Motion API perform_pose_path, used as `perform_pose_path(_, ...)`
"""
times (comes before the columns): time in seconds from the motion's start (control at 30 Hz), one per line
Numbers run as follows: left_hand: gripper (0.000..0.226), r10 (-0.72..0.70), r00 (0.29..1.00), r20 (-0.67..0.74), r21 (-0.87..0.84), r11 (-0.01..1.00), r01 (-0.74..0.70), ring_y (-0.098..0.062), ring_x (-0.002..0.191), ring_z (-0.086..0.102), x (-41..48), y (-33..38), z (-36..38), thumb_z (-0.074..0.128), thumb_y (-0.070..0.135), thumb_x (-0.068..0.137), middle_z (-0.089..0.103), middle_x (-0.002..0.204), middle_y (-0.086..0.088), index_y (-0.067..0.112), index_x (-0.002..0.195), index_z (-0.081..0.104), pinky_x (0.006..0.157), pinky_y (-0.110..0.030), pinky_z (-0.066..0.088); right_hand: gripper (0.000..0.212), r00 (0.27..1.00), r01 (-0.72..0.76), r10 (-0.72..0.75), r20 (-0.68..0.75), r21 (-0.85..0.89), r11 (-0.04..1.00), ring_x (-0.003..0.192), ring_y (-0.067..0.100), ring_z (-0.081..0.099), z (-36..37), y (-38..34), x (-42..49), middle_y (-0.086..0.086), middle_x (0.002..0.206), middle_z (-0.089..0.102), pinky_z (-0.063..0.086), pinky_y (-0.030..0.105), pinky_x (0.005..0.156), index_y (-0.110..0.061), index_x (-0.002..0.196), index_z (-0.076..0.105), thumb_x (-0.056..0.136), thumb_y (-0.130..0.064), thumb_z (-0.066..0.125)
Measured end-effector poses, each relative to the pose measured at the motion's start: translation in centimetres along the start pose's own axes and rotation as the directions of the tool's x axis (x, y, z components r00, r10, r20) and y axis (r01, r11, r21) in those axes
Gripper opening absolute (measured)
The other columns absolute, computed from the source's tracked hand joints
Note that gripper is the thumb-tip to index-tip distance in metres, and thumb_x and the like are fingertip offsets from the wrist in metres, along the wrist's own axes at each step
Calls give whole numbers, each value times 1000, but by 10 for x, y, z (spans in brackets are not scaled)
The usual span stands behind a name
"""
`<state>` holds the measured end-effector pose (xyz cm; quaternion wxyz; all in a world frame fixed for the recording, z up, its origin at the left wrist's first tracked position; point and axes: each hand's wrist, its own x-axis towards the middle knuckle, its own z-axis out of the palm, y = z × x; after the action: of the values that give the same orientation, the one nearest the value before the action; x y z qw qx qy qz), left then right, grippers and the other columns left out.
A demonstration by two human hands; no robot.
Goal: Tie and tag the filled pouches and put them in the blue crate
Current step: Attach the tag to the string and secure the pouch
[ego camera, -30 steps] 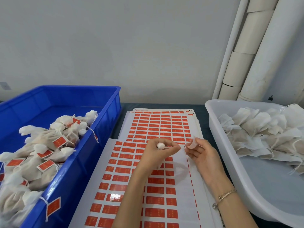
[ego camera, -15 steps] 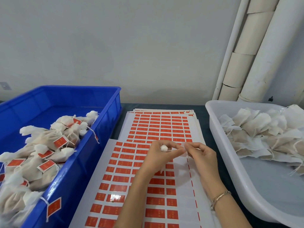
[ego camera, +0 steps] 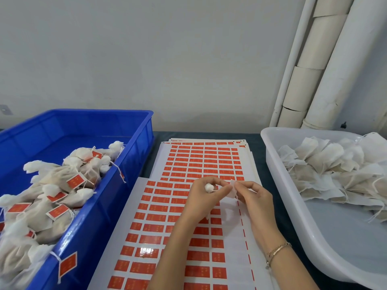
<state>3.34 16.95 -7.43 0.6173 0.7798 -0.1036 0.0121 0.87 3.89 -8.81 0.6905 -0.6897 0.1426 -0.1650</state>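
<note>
the small white pouch sat gripped in the left hand over the sticker sheets, and the right hand, pinching a pale tag, had closed the gap to meet it, so tagging seemed underway, the blue crate next; the red labels' gold print was too small to read.

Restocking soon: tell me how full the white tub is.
Partly full. In the white tub, pouches heap at the far end; the near floor lies bare.
</note>
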Motion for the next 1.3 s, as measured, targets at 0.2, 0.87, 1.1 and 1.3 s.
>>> perform_pose_path(0.2,12,-3,999,-51,4,1000,4,2,78,63,1,-2,1,74,31,81,65,75,21,35,73,66,54,-3,44,2,1000,-19,18,16,30,999,84,17,66,-1,-2,0,-7,92,70,51,22,64,-24,87,69,85,-23,70)
perform_pose_path(0.87,20,52,997,-65,-43,998,-55,14,77,60,0,1,-2,73,29,83,64,69,33,39,68,66,55,1,40,18,993,-58,40,108,167,984,91,19,67,0,-11,-5,-12,99,71,54,22,69,-32,99,71,81,-34,71)
perform_pose_path(1.1,10,-13,989,-145,-46,999,6,3,76,64,2,1,-6,71,34,84,67,71,21,35,75,68,54,-3,42,39,984,120,-120,129,11,993,87,-5,65,0,-13,-8,-25,92,69,50,9,58,-36,99,68,64,-51,72)
perform_pose_path(1.3,9,-64,982,-175,-39,998,58,-2,83,64,3,2,-7,70,38,85,67,81,20,32,77,69,64,-8,41,28,963,268,-254,94,-194,944,89,-10,62,0,-6,-13,-31,85,67,48,8,63,-41,92,70,66,-50,71)
